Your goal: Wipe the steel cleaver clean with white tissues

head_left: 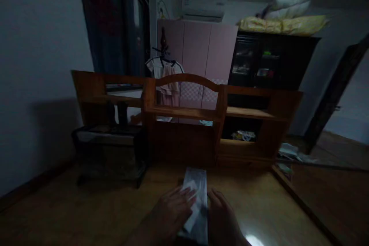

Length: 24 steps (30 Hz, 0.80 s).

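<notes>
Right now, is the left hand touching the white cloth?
Touching. The head view shows the left hand lying across the white cloth, covering part of it.

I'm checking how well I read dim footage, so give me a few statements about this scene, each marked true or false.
1. The left hand lies over a white cloth or tissue on a long pale object. True.
2. The right hand is up on the wooden shelf unit. False: it is beside the pale object's right edge.
3. The air conditioner is mounted above the pink wardrobe. True.
4. The hanging clothes are right of the black cabinet. False: they are left of it.
5. A yellow bundle lies atop the black cabinet. True.
</notes>
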### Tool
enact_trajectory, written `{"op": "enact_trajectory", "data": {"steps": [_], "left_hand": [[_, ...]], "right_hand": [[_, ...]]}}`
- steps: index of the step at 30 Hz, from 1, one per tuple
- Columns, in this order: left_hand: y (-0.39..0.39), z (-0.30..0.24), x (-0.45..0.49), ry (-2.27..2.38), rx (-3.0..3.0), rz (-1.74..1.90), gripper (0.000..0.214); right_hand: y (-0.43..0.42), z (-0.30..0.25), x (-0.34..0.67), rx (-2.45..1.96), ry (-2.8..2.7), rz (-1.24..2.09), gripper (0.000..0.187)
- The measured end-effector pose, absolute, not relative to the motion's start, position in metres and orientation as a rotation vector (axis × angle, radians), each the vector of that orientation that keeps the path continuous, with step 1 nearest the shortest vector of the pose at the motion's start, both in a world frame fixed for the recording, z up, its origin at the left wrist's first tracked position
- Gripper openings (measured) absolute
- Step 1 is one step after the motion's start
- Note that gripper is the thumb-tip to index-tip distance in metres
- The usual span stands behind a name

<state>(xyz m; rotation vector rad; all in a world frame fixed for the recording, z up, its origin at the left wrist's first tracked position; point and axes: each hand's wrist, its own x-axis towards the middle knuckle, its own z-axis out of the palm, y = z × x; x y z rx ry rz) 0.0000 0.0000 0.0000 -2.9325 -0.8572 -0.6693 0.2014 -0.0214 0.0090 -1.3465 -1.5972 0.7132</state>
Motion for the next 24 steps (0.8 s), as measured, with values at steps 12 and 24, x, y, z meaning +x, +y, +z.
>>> {"op": "enact_trajectory", "data": {"steps": [12,24], "left_hand": [[-0.004,0.01,-0.002,-0.807,-2.936,-0.71,0.054],[0.0,0.013,-0.007,-0.698,-2.942,-0.81,0.036]], "right_hand": [[-0.021,0.005,0.2,-0.73,-1.059,1.427,0.021],[-0.021,-0.006,0.199,-0.538,-0.676,1.757,0.017]]}}
